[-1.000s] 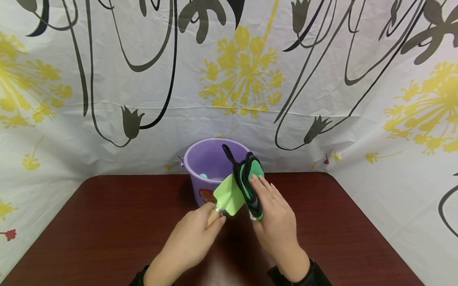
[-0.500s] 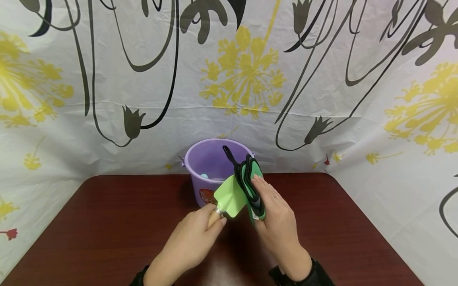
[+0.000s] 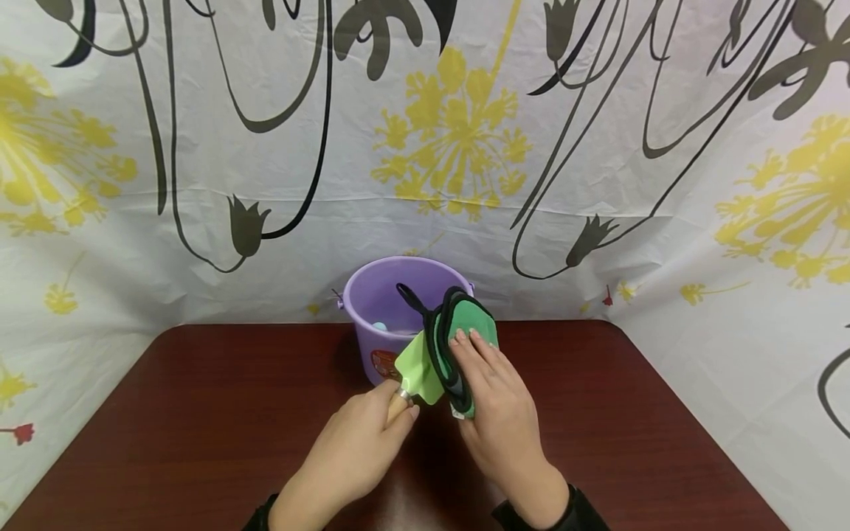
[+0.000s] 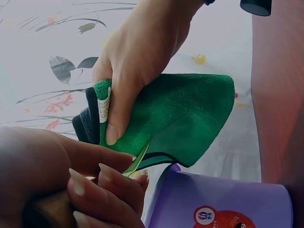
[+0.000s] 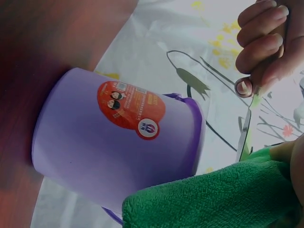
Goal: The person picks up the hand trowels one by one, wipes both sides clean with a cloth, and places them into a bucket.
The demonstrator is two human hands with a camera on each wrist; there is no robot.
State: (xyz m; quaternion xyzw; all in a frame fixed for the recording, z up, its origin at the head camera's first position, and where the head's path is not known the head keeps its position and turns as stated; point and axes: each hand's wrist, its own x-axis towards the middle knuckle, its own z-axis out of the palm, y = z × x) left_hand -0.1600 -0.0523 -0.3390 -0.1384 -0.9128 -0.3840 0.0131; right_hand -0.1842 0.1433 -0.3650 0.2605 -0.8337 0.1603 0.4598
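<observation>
My left hand (image 3: 352, 442) grips the wooden handle of a small garden trowel (image 3: 415, 375), its light green blade angled up and to the right. The right hand (image 3: 506, 417) holds a folded green cleaning cloth (image 3: 474, 318) with black edging, a hanging loop and a white tag. Its fingers lie along the cloth's outer side. In the left wrist view the thumb presses the cloth (image 4: 190, 104) close to the trowel blade (image 4: 140, 154). The cloth covers part of the blade in the head view. Both hands are in front of a purple bucket (image 3: 372, 299).
The bucket stands at the back of a dark red-brown table (image 3: 232, 398), with a red label on its front. A small pale blue thing (image 3: 379, 326) shows inside it. Behind hangs a white sheet (image 3: 425, 236) printed with flowers.
The right hand and cloth have shifted a little left across the trowel blade, and more of the cloth's green face shows. The left hand, trowel and bucket have hardly moved.
</observation>
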